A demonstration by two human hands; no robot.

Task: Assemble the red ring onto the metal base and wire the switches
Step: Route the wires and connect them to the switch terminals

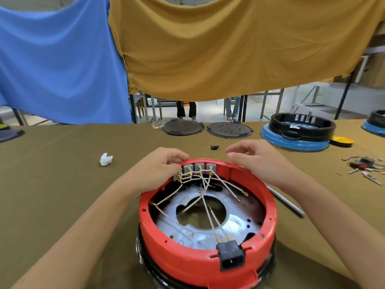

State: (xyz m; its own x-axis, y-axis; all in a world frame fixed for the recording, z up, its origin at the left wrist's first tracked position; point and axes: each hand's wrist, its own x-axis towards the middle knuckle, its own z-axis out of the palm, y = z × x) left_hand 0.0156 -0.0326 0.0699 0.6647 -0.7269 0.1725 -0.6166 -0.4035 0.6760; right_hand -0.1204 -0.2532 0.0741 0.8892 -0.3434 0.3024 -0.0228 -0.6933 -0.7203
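Power socket: a boxy black plastic socket (230,256) sat in a notch in the near wall of the ring, thin leads running into its top.
Red ring: a glossy red moulded plastic ring (187,259) with small holes along its rim sat on the metal base, nearest the camera on the table.
Metal base: a dull silver stamped metal plate (235,224) with a large round central opening lay inside the ring; a black rim showed beneath.
Wires: pale braided leads (205,202) with brass eyelet ends crossed loosely over the plate from switches to socket.
Switches: four grey block-shaped switches (200,168) with brass terminals stood in a row in the ring's far wall.
Left hand: the left hand (158,170) curled over the far-left rim, fingertips pinching the leftmost switch.
Right hand: the right hand (258,158) hovered just beside the far-right rim, fingers loosely curled, holding nothing visible.
Table: an olive-brown cloth-covered table (62,174), matte and lightly creased.
Pen-like tool: a slim grey metal rod (289,203) lay right of the ring.
White scrap: a crumpled white lump (105,159) lay off to the left.
Far discs: two dark round perforated plates (229,129) lay at the far edge.
Curtains: blue (58,65) and mustard (229,49) fabric hung beyond.
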